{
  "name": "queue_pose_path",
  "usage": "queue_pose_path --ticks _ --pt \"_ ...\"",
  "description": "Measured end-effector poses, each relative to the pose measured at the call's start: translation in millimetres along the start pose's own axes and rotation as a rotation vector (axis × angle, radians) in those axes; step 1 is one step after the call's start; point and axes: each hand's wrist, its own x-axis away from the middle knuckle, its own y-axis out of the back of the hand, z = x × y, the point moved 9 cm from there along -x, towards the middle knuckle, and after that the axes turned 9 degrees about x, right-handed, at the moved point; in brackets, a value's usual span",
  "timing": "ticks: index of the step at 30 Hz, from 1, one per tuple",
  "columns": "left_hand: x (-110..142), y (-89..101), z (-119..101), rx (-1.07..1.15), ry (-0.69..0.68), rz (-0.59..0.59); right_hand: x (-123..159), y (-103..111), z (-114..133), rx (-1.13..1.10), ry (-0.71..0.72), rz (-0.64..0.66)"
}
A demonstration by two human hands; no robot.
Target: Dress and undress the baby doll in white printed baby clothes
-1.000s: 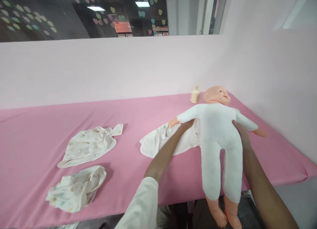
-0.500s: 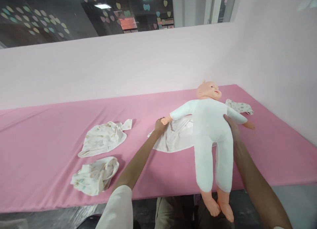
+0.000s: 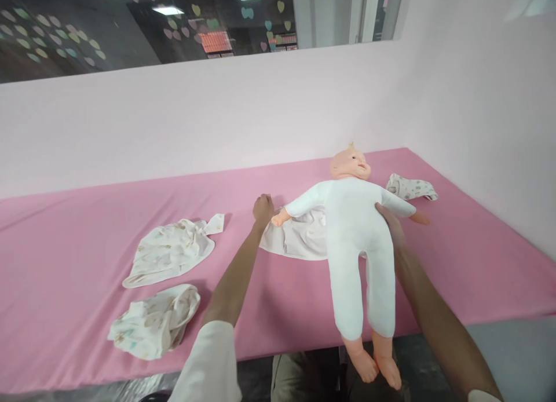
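Note:
A baby doll [image 3: 358, 216] with a white cloth body lies face up, its legs hanging past the near edge of the pink-covered table. My right hand [image 3: 393, 225] grips the doll's side below its arm, thumb on the front and fingers hidden behind. Partly beneath the doll is a white cloth garment [image 3: 299, 238], spread out to the left. My left hand [image 3: 263, 209] is closed at the garment's far left edge, beside the doll's hand, and appears to hold the cloth there; its fingertips are hidden.
Two crumpled printed baby garments, one farther [image 3: 171, 248] and one nearer [image 3: 156, 321], lie on the left of the pink cover [image 3: 73, 263]. A folded printed cloth [image 3: 412, 187] is right of the doll's head. White walls [image 3: 195, 124] border the table behind and at right.
My left hand has moved slightly left and away from me, off the doll's hand. The garment's left edge has shifted. My right hand still grips the doll; the view has turned slightly right.

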Motion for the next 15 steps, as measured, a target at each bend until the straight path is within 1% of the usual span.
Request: queue_pose_path --ticks 2,3,5,6,8,9,11,13,14,15 --pt "27 8.0 -6 0.080 -0.034 -0.020 3 -7 0 -0.020 -0.013 0.019" --pt "44 8.8 -7 0.138 -0.048 -0.002 4 -11 0 -0.029 -0.018 0.030" --pt "84 5.3 -9 0.244 -0.063 0.072 6 -18 0 -0.048 -0.014 0.052" --pt "104 3.0 -7 0.303 -0.047 0.110 7 -21 0 -0.057 -0.006 0.063" --pt "143 -9.1 -2 0.618 0.084 0.263 10 -26 1 -0.057 0.012 0.079" --pt "160 -13.0 -8 0.733 0.099 0.337 11 -29 1 -0.047 0.018 0.083" --pt "186 -17.0 -33 0.946 0.057 0.504 15 -33 1 -0.018 0.022 0.088" --pt "201 -16.6 -67 1.133 0.004 0.644 18 -37 0 0.002 0.016 0.086" --pt "203 -15.6 -82 1.216 -0.007 0.679 19 -38 -1 0.009 0.008 0.077" --pt "201 -14.9 -95 1.282 -0.009 0.680 19 -38 -3 0.017 -0.002 0.059"
